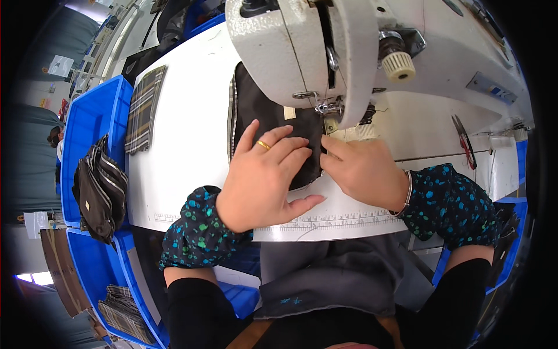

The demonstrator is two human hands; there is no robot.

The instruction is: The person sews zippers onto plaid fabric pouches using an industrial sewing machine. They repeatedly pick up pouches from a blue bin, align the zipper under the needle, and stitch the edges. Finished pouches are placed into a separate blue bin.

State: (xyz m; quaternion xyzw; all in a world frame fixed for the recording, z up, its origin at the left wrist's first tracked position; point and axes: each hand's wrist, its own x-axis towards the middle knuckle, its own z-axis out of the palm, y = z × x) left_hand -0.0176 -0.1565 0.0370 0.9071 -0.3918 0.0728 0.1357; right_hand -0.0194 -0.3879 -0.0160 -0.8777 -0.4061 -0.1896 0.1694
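Sewing machine [273,52] looms nearest — black cloth [256,96] lies flat below it on the table [189,116], long axis running fore-and-aft. Left grip [261,180] spread over it, holding nothing; right grip [367,174] at its right edge, closer to the machine — whether pinching or pressing, unclear.

This looks like a sewing workshop: a large sewing machine [442,64] stands over a white table [186,110], with fabric-filled blue bins [121,110] to its left.
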